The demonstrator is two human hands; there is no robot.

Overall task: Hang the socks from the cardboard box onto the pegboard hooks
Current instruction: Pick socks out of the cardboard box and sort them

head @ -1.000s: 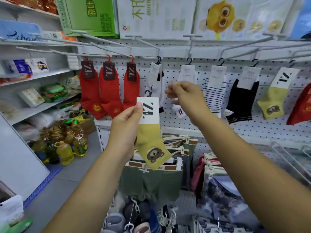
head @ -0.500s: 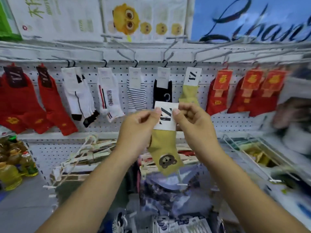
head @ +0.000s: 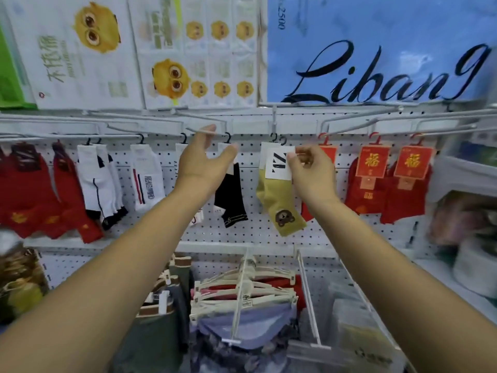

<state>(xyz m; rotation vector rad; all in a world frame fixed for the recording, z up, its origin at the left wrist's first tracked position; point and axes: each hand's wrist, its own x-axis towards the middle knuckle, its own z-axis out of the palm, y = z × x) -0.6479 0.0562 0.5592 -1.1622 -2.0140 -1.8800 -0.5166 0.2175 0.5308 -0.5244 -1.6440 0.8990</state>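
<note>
Along the top we see white packs point(head: 88, 49) printed with yellow cartoon faces, with a green box point(head: 10, 76) at their left and a blue pack point(head: 376, 49) bearing black script at their right. Lower down we find cream plastic hangers point(head: 242, 294) carrying clothes, a grey-green garment point(head: 150, 343) leftmost, and a white wire divider point(head: 309, 297) just right of them. At far right we make out only blurred goods point(head: 462, 219) on a shelf.

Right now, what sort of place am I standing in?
Probably a small general shop: labelled socks, like the yellow sock you're holding, line hooks on a pegboard, boxed goods are stacked above, and clothes on hangers sit below.
</note>
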